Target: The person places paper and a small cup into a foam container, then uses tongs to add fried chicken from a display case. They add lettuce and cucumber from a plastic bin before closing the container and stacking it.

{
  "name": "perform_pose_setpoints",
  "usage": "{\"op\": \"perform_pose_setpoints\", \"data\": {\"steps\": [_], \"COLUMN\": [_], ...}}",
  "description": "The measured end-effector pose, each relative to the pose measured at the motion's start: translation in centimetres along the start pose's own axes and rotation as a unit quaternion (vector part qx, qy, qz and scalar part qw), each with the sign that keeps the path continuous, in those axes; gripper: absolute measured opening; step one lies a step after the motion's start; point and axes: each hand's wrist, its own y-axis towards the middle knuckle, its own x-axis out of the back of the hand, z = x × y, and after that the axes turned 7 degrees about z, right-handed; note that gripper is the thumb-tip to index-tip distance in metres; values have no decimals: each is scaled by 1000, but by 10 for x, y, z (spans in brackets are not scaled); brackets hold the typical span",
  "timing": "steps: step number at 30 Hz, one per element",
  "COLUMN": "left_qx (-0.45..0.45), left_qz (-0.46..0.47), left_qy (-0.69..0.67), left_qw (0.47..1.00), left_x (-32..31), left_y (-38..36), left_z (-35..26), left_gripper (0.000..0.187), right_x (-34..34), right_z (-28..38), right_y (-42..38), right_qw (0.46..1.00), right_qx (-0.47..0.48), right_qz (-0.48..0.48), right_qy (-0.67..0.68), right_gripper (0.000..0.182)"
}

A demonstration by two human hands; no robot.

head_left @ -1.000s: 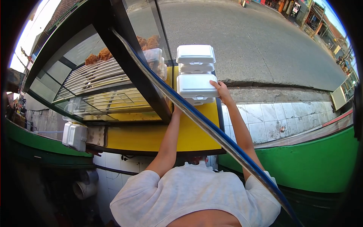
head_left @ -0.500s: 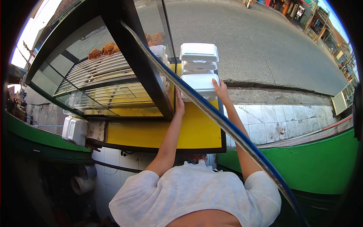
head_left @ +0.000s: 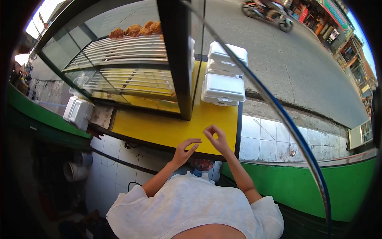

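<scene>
Both hands hover empty over the yellow counter (head_left: 167, 129): left hand (head_left: 185, 149) loosely spread, right hand (head_left: 215, 137) seemingly pinching air. Foam boxes (head_left: 223, 88) sit stacked beyond them; reaching forward comes next.

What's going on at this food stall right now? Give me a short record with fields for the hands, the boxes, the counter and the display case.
left hand: empty, fingers curled, over the near edge of the yellow counter
right hand: empty, fingers bent, apart from the boxes
foam boxes: white, lids shut, stacked at the counter's far end, untouched
second stack: more white boxes just behind
display case: glass, with wire racks
fried food: brown pieces on the top rack
street: grey road beyond, a motorbike passing
</scene>
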Motion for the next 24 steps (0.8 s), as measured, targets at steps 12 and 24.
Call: {"op": "perform_pose_setpoints", "data": {"steps": [12, 24], "left_qx": [609, 623], "left_qz": [-312, -456], "left_qy": [93, -23], "left_qw": [723, 635], "left_x": [78, 184], "left_y": [-404, -639], "left_z": [255, 306], "left_gripper": [47, 29], "right_x": [-170, -472], "right_z": [-28, -134], "right_y": [-12, -39], "right_qw": [943, 883], "right_qx": [-219, -156], "right_qz": [235, 428], "right_qy": [90, -109], "right_gripper": [21, 25]}}
